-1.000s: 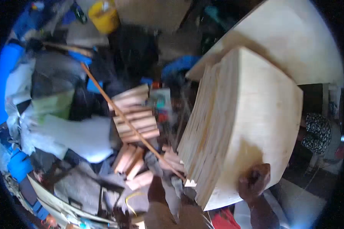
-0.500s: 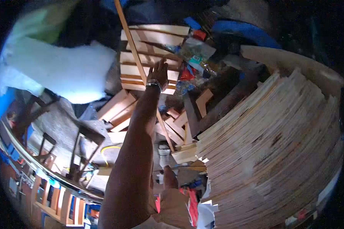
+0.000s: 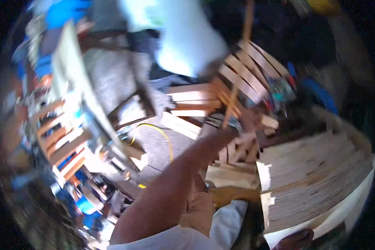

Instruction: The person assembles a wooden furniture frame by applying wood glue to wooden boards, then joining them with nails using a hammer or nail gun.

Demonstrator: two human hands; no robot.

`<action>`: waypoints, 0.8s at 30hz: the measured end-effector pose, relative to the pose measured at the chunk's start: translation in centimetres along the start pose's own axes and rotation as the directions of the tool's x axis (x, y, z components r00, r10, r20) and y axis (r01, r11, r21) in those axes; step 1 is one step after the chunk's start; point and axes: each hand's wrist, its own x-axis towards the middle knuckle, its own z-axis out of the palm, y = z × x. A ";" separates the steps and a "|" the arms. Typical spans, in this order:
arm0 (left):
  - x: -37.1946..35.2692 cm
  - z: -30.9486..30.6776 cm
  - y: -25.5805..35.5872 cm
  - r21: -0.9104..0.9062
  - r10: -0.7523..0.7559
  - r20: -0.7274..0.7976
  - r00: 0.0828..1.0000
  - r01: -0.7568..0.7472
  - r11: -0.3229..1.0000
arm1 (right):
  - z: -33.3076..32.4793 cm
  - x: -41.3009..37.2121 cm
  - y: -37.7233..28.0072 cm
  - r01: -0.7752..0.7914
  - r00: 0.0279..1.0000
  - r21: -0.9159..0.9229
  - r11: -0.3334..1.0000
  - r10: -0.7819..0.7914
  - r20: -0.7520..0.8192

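My left hand (image 3: 251, 121), smeared by motion, reaches out at the end of an arm with a watch (image 3: 235, 124) at the wrist. A short wood block (image 3: 270, 121) shows right at its fingertips, and loose wood offcuts (image 3: 239, 150) lie just below it. A long thin wooden stick (image 3: 234, 98) stands slanted beside the wrist. My right hand (image 3: 296, 240) shows only in part at the bottom edge, by the lower side of a tall stack of thin wood sheets (image 3: 316, 175); its fingers are mostly cut off.
Wooden slats (image 3: 254, 68) lie in a row at the back, with more planks (image 3: 191, 100) to their left. A white sack (image 3: 187, 41) rests behind. A yellow cable (image 3: 166, 139) curves over the floor near a dark metal frame (image 3: 148, 104). Wooden rack pieces (image 3: 64, 141) stand at the left.
The view has swung left, so the slats and sheet stack sit further right. My left hand has moved from over the slats to the offcuts nearer me. My right hand has come into view.
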 end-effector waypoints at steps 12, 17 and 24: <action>-48.6 -14.7 19.3 -0.519 0.011 -0.516 0.856 -0.323 0.792 | 2.7 2.3 -0.9 0.414 0.901 -0.219 0.883 -0.432 -0.037; -68.7 -19.4 6.2 -0.506 -0.312 -0.860 0.405 -0.592 0.627 | 5.8 7.4 3.5 0.621 0.743 -0.455 0.639 -0.664 0.081; -90.9 -34.5 6.3 -0.101 -0.484 -0.766 -0.424 -0.663 0.741 | 7.5 7.5 -8.0 0.908 0.416 -0.069 0.412 -0.908 0.045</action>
